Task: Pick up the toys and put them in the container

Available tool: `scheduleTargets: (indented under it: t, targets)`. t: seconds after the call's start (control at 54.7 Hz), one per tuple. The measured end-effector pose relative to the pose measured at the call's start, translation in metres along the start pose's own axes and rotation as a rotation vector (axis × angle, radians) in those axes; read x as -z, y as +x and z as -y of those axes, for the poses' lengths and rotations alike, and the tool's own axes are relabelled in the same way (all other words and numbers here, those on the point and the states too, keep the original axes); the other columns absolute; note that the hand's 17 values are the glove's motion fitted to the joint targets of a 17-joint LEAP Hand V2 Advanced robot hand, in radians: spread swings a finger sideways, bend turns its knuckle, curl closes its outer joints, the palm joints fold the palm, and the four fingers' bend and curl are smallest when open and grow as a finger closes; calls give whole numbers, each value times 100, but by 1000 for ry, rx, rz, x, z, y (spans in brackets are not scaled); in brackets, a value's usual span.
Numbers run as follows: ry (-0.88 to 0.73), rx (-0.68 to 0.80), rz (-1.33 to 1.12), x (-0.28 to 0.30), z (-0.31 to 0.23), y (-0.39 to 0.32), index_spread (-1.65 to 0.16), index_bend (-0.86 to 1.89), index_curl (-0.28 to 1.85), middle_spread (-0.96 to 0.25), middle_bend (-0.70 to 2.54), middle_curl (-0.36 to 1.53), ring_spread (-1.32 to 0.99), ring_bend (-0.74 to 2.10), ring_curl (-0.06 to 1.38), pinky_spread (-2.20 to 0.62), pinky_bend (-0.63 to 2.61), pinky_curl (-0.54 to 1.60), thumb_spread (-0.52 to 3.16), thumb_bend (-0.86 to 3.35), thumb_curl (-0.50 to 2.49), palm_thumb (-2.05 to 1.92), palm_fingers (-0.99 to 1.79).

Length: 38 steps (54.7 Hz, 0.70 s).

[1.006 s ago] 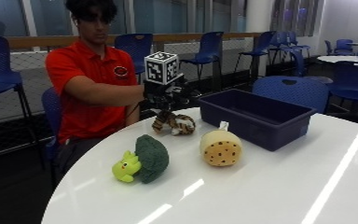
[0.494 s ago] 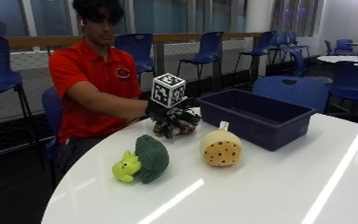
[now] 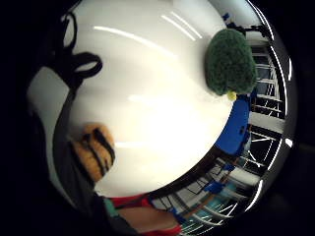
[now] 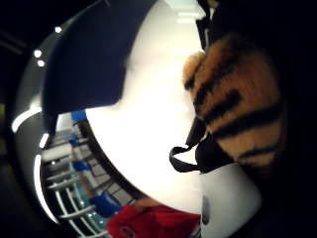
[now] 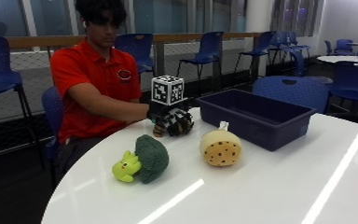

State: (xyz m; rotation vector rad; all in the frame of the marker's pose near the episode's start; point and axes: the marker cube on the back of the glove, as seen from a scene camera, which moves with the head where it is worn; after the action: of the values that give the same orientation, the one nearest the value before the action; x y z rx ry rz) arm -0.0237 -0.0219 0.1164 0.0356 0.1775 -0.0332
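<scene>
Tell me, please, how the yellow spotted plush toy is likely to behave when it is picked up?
The yellow spotted plush toy looks soft, so it would probably squash and feel light. Its rounded body might roll on the glossy white table.

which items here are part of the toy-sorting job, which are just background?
Job:
striped tiger toy, gripped by the gloved right hand
green broccoli toy on the table
yellow spotted toy on the table
dark blue container

Background:
blue chairs
second white table
</scene>
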Motion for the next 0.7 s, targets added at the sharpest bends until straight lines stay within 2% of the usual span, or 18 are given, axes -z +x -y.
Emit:
scheduleTargets:
  t: [0.128, 0.293, 0.494, 0.695]
  targets:
    - [69, 34, -34, 2, 4, -2, -41, 16, 26, -29, 39, 20, -42, 109, 40, -41, 117, 38, 120, 17, 43, 50, 88]
    - [42, 53, 1, 22, 21, 12, -41, 17, 29, -38, 50, 27, -45, 108, 42, -44, 108, 37, 99, 16, 54, 59, 101]
    - [70, 13, 54, 69, 43, 7, -42, 17, 31, -44, 51, 31, -46, 105, 44, -46, 103, 37, 84, 12, 64, 63, 103]
    - [112, 43, 33, 134, 76, -20, -43, 17, 33, -47, 49, 35, -46, 102, 45, -47, 101, 39, 77, 9, 71, 64, 102]
